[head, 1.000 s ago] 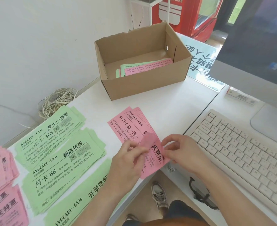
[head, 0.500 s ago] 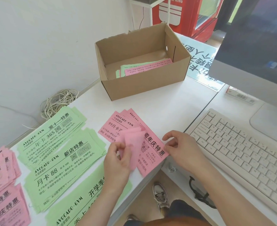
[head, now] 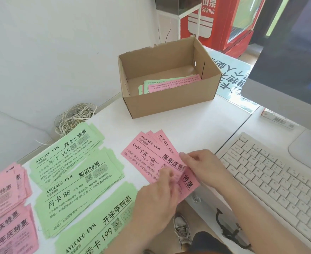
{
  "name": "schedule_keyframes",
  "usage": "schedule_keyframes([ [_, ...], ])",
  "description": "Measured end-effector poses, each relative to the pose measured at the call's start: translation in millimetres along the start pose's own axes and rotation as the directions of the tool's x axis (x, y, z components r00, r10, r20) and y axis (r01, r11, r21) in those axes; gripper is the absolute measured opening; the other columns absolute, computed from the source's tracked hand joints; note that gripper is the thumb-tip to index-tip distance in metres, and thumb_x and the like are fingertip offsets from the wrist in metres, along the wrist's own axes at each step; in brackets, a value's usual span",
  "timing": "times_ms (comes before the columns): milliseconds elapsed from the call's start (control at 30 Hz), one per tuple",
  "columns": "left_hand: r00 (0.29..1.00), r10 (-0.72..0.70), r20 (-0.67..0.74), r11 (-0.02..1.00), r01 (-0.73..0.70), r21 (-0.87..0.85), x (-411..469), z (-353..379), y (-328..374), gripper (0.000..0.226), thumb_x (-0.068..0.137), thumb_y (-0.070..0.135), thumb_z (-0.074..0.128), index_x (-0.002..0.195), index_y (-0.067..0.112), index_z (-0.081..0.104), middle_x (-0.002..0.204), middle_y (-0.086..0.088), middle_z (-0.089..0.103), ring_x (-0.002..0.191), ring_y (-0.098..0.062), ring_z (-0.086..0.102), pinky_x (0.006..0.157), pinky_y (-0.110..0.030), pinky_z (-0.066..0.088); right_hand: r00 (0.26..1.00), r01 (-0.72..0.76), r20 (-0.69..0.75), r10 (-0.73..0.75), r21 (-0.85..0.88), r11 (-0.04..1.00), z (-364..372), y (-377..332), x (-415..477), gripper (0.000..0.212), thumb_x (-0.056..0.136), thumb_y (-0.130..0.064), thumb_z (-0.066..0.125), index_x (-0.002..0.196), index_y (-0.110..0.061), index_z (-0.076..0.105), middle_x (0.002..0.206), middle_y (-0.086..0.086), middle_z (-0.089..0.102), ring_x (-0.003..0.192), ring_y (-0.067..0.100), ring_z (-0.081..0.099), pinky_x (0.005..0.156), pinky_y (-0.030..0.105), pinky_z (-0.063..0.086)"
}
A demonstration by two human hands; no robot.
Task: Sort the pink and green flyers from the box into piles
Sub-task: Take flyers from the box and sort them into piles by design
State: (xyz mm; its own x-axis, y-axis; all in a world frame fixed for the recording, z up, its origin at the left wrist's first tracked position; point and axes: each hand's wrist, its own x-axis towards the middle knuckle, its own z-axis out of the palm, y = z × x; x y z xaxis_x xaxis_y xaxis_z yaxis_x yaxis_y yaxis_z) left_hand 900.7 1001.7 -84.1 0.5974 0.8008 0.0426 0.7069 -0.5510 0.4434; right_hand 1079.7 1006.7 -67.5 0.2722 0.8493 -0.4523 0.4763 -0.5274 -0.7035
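At the near edge of the white desk, your left hand and right hand meet over a fan of pink flyers. The left fingers are curled and pinch its near corner, while the right thumb and fingertips nip the edge of the top sheet. The far ends of the fan lie flat on the desk. To your left, three green flyer piles lie side by side: the nearest touches your left wrist, the middle pile is beside it, and the farthest is beyond that. Two pink flyer piles sit at the far left edge of the view. On your right, a pale keyboard lies just beside your right hand. Farther back, the open cardboard box stands on the desk, well apart from the fan, with a pink flyer resting on green flyers inside it. A tangled cord coil lies left of the box, and a monitor rises at the right.
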Motion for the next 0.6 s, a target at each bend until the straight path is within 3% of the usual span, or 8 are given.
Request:
schedule_keyframes([
  [67, 0.998, 0.056, 0.043, 0.988, -0.061, 0.140, 1, 4, 3, 0.028, 0.092, 0.048, 0.032, 0.110, 0.028, 0.039, 0.082, 0.012, 0.065, 0.060, -0.016, 0.061, 0.046, -0.029, 0.041, 0.997, 0.000, 0.080, 0.004, -0.048, 0.999, -3, -9, 5, 0.043, 0.085, -0.058, 0.057, 0.081, -0.019, 0.074, 0.063, 0.002, 0.067, 0.054, 0.014, 0.059, 0.057, 0.030, 0.048],
  [167, 0.985, 0.127, 0.119, 0.971, -0.148, 0.188, 3, -4, 9, 0.021, 0.087, 0.042, 0.041, 0.096, 0.026, 0.050, 0.082, 0.012, 0.061, 0.074, -0.014, 0.061, 0.052, -0.029, 0.048, 0.986, 0.053, 0.162, -0.031, -0.131, 0.990, -4, -20, 10, 0.010, 0.083, -0.032, 0.066, 0.092, -0.031, 0.071, 0.071, -0.008, 0.070, 0.066, 0.010, 0.066, 0.062, 0.030, 0.054],
  [233, 0.993, 0.049, 0.106, 0.997, -0.055, 0.047, 8, -10, -3, 0.026, 0.093, 0.037, 0.042, 0.117, 0.030, 0.050, 0.114, 0.011, 0.060, 0.105, -0.014, 0.057, 0.083, -0.033, 0.049, 0.985, 0.143, 0.131, -0.111, -0.274, 0.951, -3, -28, 10, 0.027, 0.083, -0.016, 0.055, 0.098, -0.035, 0.066, 0.081, -0.010, 0.070, 0.077, 0.011, 0.065, 0.065, 0.031, 0.054],
  [333, 0.978, -0.062, -0.200, 0.994, 0.043, -0.097, 24, -40, -22, 0.069, 0.088, 0.027, 0.061, 0.146, 0.031, 0.025, 0.152, 0.012, 0.028, 0.141, -0.003, 0.022, 0.118, -0.023, 0.016, 0.934, 0.310, -0.006, -0.358, -0.486, 0.817, -11, -36, 11, 0.031, 0.086, -0.009, 0.045, 0.103, -0.030, 0.061, 0.088, -0.008, 0.067, 0.080, 0.018, 0.058, 0.066, 0.031, 0.042],
  [367, 0.936, -0.120, -0.330, 0.988, 0.080, -0.133, 32, -54, -28, 0.081, 0.084, 0.024, 0.067, 0.148, 0.030, 0.019, 0.155, 0.012, 0.020, 0.143, 0.000, 0.012, 0.117, -0.019, 0.008, 0.886, 0.367, -0.058, -0.461, -0.521, 0.771, -17, -38, 13, 0.028, 0.087, -0.010, 0.045, 0.102, -0.027, 0.061, 0.086, -0.008, 0.066, 0.078, 0.019, 0.057, 0.068, 0.032, 0.038],
  [433, 0.841, -0.319, -0.436, 0.930, 0.189, -0.317, 47, -77, -41, 0.093, 0.078, 0.017, 0.075, 0.148, 0.034, 0.016, 0.152, 0.018, 0.019, 0.140, 0.005, 0.013, 0.112, -0.014, 0.012, 0.753, 0.451, -0.145, -0.642, -0.596, 0.664, -29, -41, 19, 0.020, 0.083, -0.013, 0.052, 0.095, -0.025, 0.062, 0.078, -0.007, 0.062, 0.073, 0.021, 0.057, 0.069, 0.033, 0.034],
  [533, 0.812, -0.506, -0.292, 0.674, 0.161, -0.721, 67, -87, -59, 0.076, 0.077, 0.001, 0.073, 0.134, 0.037, 0.039, 0.138, 0.012, 0.047, 0.128, 0.000, 0.043, 0.102, -0.017, 0.034, 0.657, 0.414, -0.208, -0.725, -0.704, 0.578, -34, -36, 36, 0.038, 0.066, 0.004, 0.071, 0.089, -0.025, 0.063, 0.072, -0.008, 0.060, 0.069, 0.021, 0.058, 0.068, 0.032, 0.030],
  [600, 0.837, -0.508, -0.203, 0.582, 0.160, -0.797, 74, -79, -67, 0.055, 0.076, -0.009, 0.070, 0.113, 0.030, 0.058, 0.114, 0.004, 0.067, 0.111, -0.010, 0.060, 0.095, -0.024, 0.046, 0.659, 0.407, -0.187, -0.729, -0.726, 0.554, -31, -31, 45, 0.041, 0.067, 0.004, 0.073, 0.093, -0.026, 0.064, 0.074, -0.010, 0.061, 0.071, 0.021, 0.058, 0.073, 0.033, 0.028],
])
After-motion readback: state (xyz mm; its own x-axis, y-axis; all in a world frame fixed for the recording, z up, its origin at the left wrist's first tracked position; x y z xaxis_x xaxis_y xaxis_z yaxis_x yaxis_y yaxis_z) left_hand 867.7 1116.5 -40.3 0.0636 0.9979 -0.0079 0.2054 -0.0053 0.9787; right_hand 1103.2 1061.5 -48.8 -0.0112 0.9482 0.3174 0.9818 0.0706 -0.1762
